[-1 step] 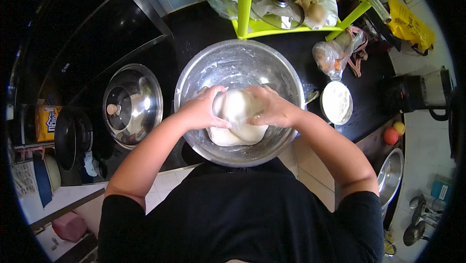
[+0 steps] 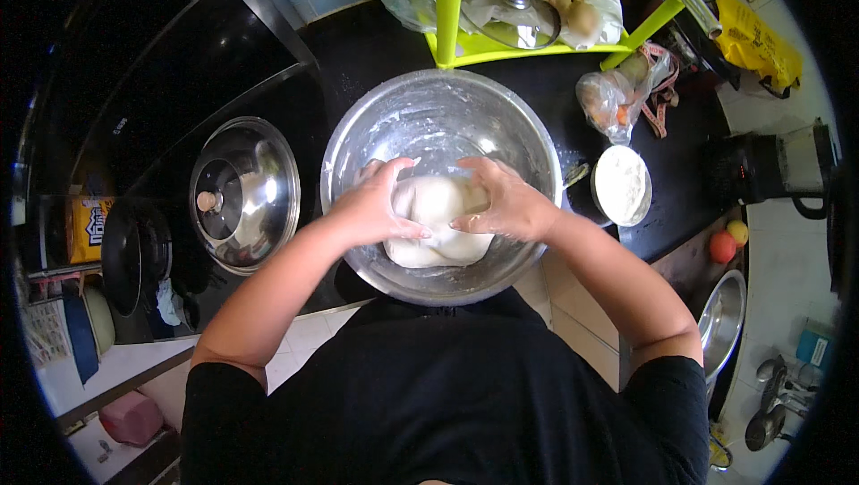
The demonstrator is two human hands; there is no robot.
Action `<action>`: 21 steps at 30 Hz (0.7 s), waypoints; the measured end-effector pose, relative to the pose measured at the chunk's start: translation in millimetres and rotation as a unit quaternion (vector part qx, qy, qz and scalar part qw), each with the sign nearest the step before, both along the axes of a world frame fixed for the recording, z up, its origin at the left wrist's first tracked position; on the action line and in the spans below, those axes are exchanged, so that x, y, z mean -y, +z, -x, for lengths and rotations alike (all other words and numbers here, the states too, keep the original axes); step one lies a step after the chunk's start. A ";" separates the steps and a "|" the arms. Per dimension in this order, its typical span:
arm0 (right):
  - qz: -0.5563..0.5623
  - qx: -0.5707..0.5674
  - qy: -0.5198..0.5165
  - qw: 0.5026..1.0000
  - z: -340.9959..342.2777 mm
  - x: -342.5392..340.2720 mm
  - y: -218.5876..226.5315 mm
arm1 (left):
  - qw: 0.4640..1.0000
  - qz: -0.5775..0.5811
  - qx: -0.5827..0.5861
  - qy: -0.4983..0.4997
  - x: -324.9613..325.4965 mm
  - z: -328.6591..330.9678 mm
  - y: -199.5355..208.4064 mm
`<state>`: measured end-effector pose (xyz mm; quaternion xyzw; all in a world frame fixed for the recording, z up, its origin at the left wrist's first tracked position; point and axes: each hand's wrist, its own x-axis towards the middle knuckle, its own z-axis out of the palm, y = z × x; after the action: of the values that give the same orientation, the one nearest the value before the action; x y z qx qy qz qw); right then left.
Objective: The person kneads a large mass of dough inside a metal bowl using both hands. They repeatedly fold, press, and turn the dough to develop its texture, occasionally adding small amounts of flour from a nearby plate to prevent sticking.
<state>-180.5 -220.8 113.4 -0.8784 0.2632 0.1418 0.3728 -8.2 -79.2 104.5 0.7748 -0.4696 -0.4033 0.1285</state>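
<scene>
A smooth white lump of dough (image 2: 438, 216) rests in the near half of a large steel bowl (image 2: 358, 118). A fold runs across its top. My left hand (image 2: 383, 206) curves round the dough's left side, thumb lying along the near part and fingers toward the far edge. My right hand (image 2: 510, 203) cups the right side in the same way, its thumb pressed on top. White residue coats the fingers of both hands. Some fingertips are hidden behind the dough. Smears of flour and dough streak the bowl's inner wall.
A steel domed lid (image 2: 250, 194) lies left of the bowl. On the right stand a small bowl of white flour (image 2: 621, 185), a plastic bag of produce (image 2: 613, 102) and a black appliance (image 2: 752, 167). A lime-green rack (image 2: 449, 15) rises behind the bowl.
The dough's raised, motion-blurred upper part has sunk and now lies flatter. My hands have spread slightly apart at the fingers, still at its sides.
</scene>
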 end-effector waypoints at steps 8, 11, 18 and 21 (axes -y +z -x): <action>0.261 0.008 0.069 0.963 17.8 -48.2 -49.7 | 0.964 0.072 0.240 -0.089 -14.4 44.5 -55.5; 0.273 -0.055 0.067 0.958 -9.2 -25.4 -70.8 | 0.952 0.118 0.272 -0.076 7.0 28.9 -73.8; 0.252 -0.069 0.036 0.965 -54.8 26.4 -83.5 | 0.954 0.044 0.294 -0.026 57.3 -0.3 -80.6; 0.233 -0.075 0.018 0.969 -63.9 43.1 -88.2 | 0.945 0.055 0.322 -0.007 65.8 -3.3 -84.0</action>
<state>-116.6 -264.0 25.2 -0.9323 0.3007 0.1487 0.1348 -4.9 -144.9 20.5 0.8518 -0.5127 -0.1071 0.0105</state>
